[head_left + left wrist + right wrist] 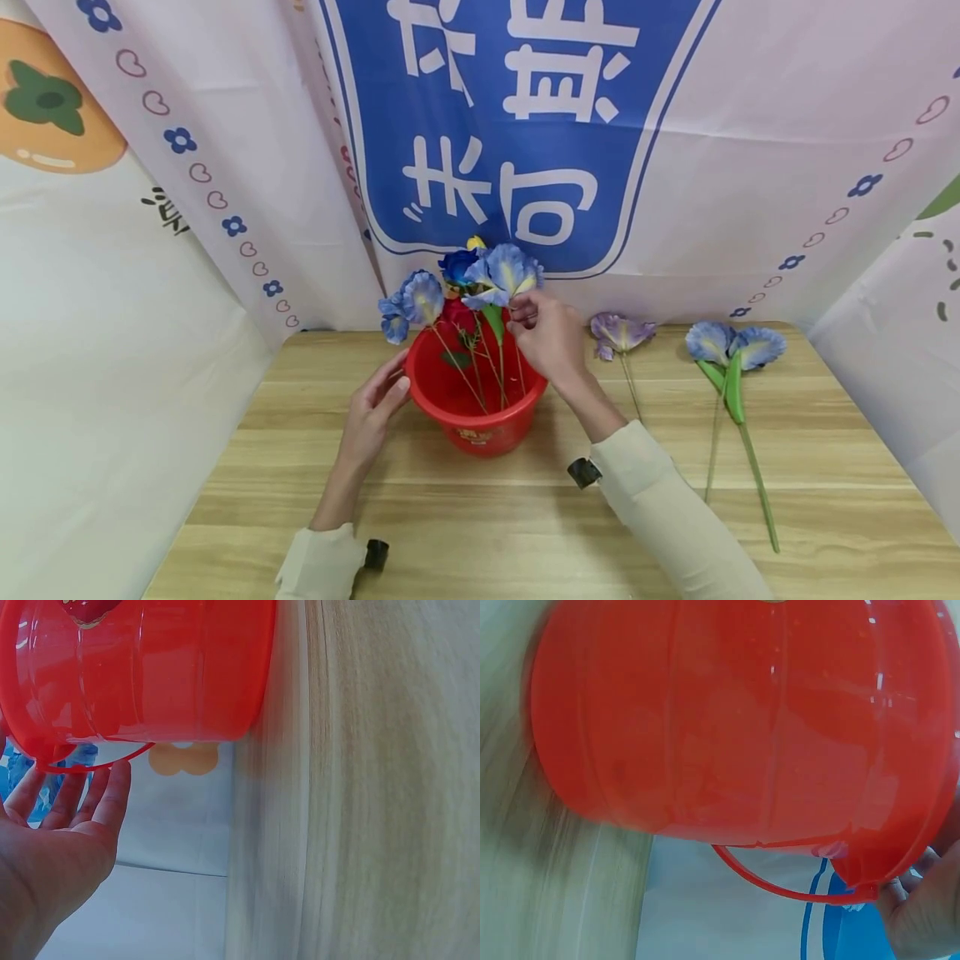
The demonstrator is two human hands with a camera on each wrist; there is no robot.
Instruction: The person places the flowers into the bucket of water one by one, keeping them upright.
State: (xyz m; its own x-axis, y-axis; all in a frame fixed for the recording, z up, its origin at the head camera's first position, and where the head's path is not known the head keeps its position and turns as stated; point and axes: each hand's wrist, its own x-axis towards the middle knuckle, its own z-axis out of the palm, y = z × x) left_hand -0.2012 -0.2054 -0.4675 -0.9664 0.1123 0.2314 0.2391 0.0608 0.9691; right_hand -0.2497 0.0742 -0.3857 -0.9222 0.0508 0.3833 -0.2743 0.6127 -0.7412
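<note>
A red plastic bucket stands upright on the wooden table, holding several artificial flowers. My right hand is over its right rim, with thumb and fingers pinching a blue iris by the stem just under the bloom. That stem slants down into the bucket. At the left rim, my left hand touches the bucket with its fingers fairly straight. In the left wrist view, those fingertips meet the red handle. Other blooms inside include a second blue iris, a dark blue rose and a red rose.
Right of the bucket lie a purple iris, a blue iris and a green stem with leaves. A printed cloth hangs behind the table, and white cloth stands at both sides.
</note>
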